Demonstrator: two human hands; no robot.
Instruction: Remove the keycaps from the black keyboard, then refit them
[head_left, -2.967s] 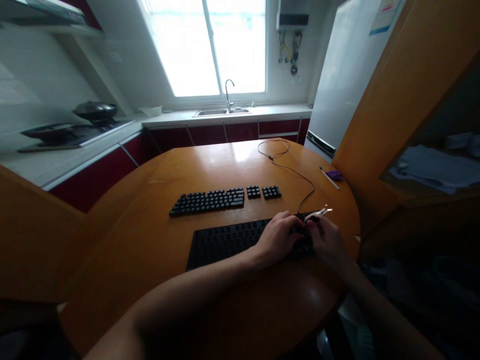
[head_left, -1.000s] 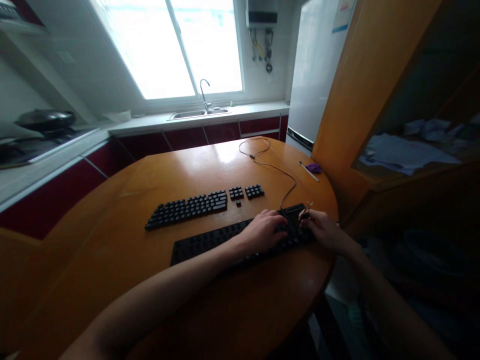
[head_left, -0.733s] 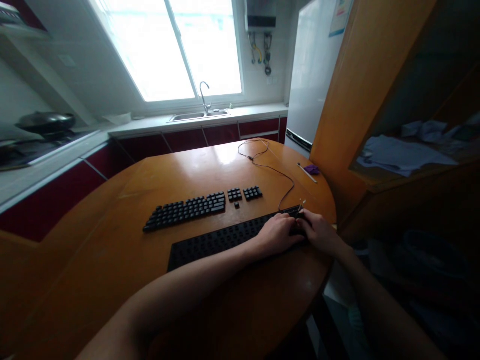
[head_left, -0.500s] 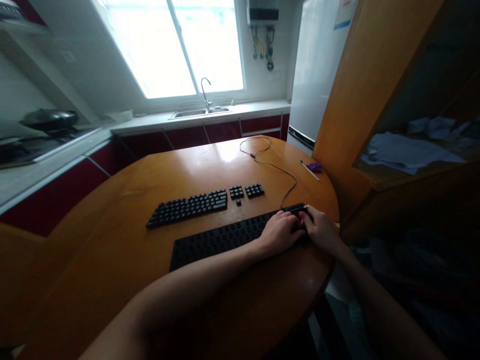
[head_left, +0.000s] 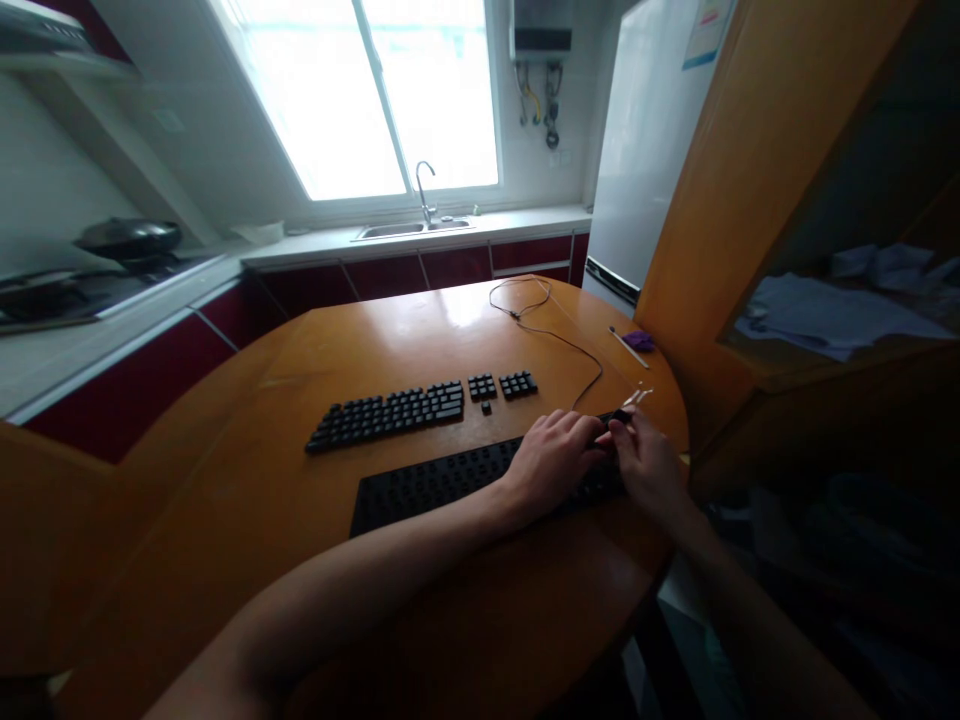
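A black keyboard (head_left: 442, 480) with its keycaps off lies along the near side of the wooden table. Across its right part rests my left hand (head_left: 551, 455), fingers curled over the far edge and reaching toward the other hand. My right hand (head_left: 649, 460) is closed above the keyboard's right end, pinching a keycap puller (head_left: 637, 397) whose thin metal wires point up and away. A small black piece shows at the fingertips; whether it is a keycap or the puller's handle I cannot tell. Beyond the keyboard, loose black keycaps (head_left: 390, 412) stand grouped in key order.
A single keycap (head_left: 486, 407) sits apart below the smaller groups. The keyboard's cable (head_left: 562, 340) loops toward the table's far edge. Near the right edge lie a white stick-like brush (head_left: 628, 347) and a purple cloth (head_left: 640, 341). A wooden shelf unit (head_left: 750, 250) stands close on the right.
My right hand has turned and lifted slightly, bringing the puller's wires into clear view. My left hand has shifted a little over the keyboard. The whole view has moved slightly.
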